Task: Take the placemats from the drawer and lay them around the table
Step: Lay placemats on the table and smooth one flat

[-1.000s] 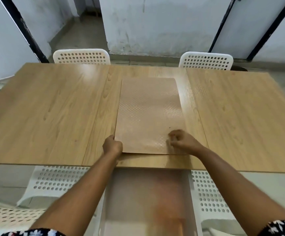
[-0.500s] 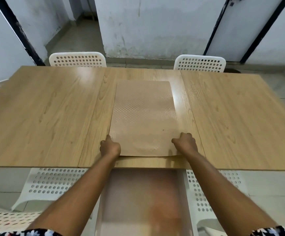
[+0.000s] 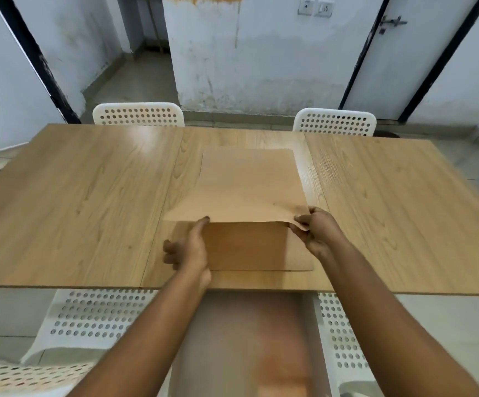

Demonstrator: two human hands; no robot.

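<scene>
Two tan placemats lie stacked in the middle of the wooden table (image 3: 75, 202). The top placemat (image 3: 249, 184) is raised at its near edge and casts a shadow on the lower placemat (image 3: 249, 250), which lies flat near the table's front edge. My right hand (image 3: 315, 233) pinches the top mat's near right corner. My left hand (image 3: 188, 249) reaches up to the raised near edge left of its middle, one finger touching it, the other fingers curled. The open drawer (image 3: 244, 339) shows blurred under the table's front edge, between my forearms.
Two white perforated chairs (image 3: 138, 114) (image 3: 334, 121) stand at the far side of the table. Two more (image 3: 95, 319) (image 3: 338, 333) are tucked at the near side, either side of the drawer. Wall and doors lie beyond.
The top placemat's near edge has come up off the stack, uncovering the mat beneath. My right hand rose with its corner; my left hand moved from the left corner toward the edge's middle.
</scene>
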